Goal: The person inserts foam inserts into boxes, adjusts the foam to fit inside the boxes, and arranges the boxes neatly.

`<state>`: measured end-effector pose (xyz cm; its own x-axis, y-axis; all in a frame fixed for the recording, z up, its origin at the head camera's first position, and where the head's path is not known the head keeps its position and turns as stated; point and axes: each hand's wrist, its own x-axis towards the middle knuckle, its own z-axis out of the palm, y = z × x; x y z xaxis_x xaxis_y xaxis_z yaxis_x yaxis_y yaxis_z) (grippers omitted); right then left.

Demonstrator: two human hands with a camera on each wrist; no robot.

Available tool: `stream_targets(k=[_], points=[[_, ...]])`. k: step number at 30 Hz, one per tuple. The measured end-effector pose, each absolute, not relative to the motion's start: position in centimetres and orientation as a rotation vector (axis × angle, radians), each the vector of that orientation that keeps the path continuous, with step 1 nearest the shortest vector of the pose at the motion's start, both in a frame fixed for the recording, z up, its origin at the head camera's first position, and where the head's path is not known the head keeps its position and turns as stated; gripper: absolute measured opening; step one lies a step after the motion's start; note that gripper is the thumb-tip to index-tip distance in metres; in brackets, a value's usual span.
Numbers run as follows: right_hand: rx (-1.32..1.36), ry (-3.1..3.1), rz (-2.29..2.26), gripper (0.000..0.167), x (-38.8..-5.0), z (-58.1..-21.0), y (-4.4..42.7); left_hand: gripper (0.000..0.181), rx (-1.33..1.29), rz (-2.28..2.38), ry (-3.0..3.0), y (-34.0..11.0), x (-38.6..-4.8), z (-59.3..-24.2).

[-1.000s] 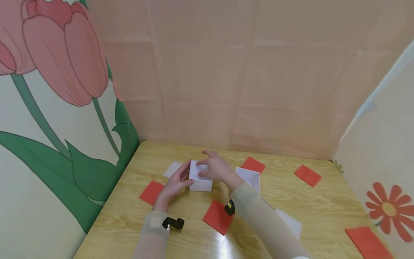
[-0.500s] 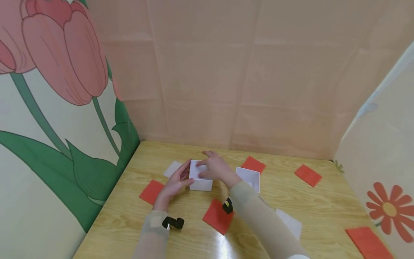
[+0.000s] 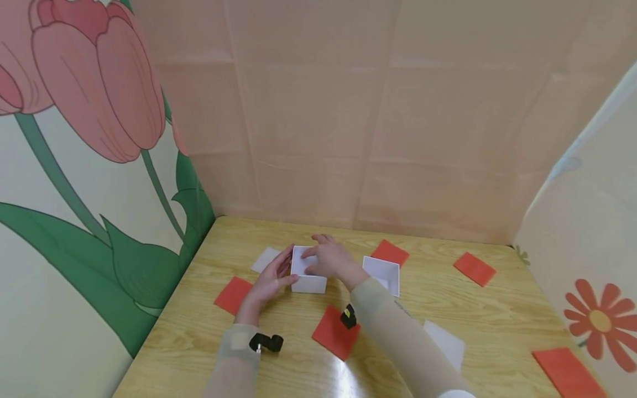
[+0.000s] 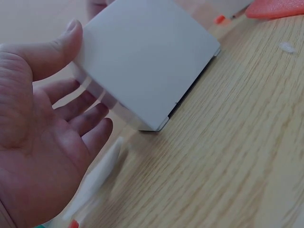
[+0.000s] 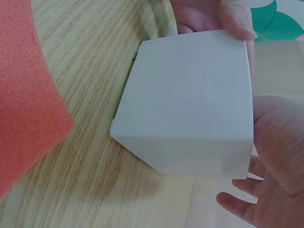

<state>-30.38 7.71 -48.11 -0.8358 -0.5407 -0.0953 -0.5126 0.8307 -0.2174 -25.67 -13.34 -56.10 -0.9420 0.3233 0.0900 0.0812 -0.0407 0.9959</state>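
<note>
A small white box (image 3: 309, 284) stands on the wooden table in front of me, its square face turned up. My left hand (image 3: 267, 284) holds its left side, with the thumb at the near corner and the fingers spread along the wall; the left wrist view shows the thumb on the box's edge (image 4: 142, 61). From the right, my right hand (image 3: 334, 260) reaches over the top with fingers spread, and its thumb and index finger dip toward the box's inside. The right wrist view shows the box wall (image 5: 190, 85) in front of that hand (image 5: 280, 147).
A second white box (image 3: 385, 271), open upward, stands just right. Red foam squares lie around: one at left (image 3: 233, 296), one in front (image 3: 335, 334), one behind (image 3: 390, 252), others further right (image 3: 474, 269). Flat white pieces lie at left (image 3: 265, 258) and right (image 3: 445, 344).
My right forearm and wrist have shifted slightly left and down. Both hands stay at the box, which has hardly moved.
</note>
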Motion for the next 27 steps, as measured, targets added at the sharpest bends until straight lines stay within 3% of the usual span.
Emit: stream_targets(k=[27], points=[[-0.717, 2.87, -0.294, 0.029, -30.9, -48.0, 7.8, 0.088, 0.407, 2.095, 2.071, -13.9, -25.5, -56.2]])
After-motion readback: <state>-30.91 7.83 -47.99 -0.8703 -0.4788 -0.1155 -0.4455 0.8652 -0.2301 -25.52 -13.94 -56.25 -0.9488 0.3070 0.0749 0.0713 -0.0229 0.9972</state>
